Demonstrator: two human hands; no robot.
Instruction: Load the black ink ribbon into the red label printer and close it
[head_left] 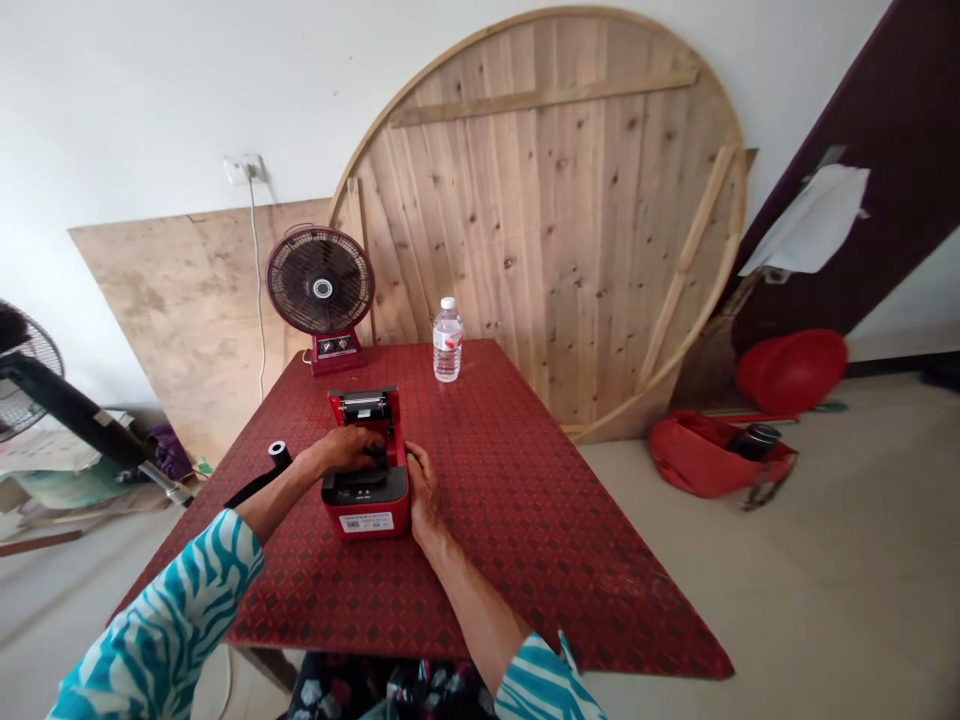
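Left hand (341,450) with fingers curled into the open top of a red label printer (366,512), grip unclear, right hand (424,490) laid flat against its side, printer left of centre on the red desk (547,530), black roll (279,456) near the desk's left edge

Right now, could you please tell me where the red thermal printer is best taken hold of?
Grip the red thermal printer low on its two long sides, coming from the near end, as the right hand does; the boxy base looks firm, while the raised lid at the far end looks weaker.
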